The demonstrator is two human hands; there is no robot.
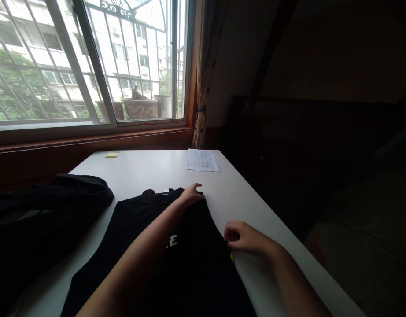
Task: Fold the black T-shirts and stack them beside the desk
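Observation:
A black sleeveless top (203,264) with small white lettering lies spread on the white table (150,169). My left arm reaches across it. My left hand (190,195) rests at the top's far right shoulder, with thumb and forefinger apart and dark cloth between them. At the top's right edge, my right hand (238,235) has its fingers curled in a pinch on the cloth. A small yellow piece (232,256) shows just below those fingers, partly hidden by the cloth. Beyond the neckline are a dark round object (148,192) and a white one (169,190), both partly covered.
A dark bundled garment (57,207) lies at the left. Printed sheets (203,160) and a yellow sticky pad (112,154) are at the table's far side. Behind stands a barred window (130,66) with potted plants outside and a tied curtain (200,119). The right side is dark.

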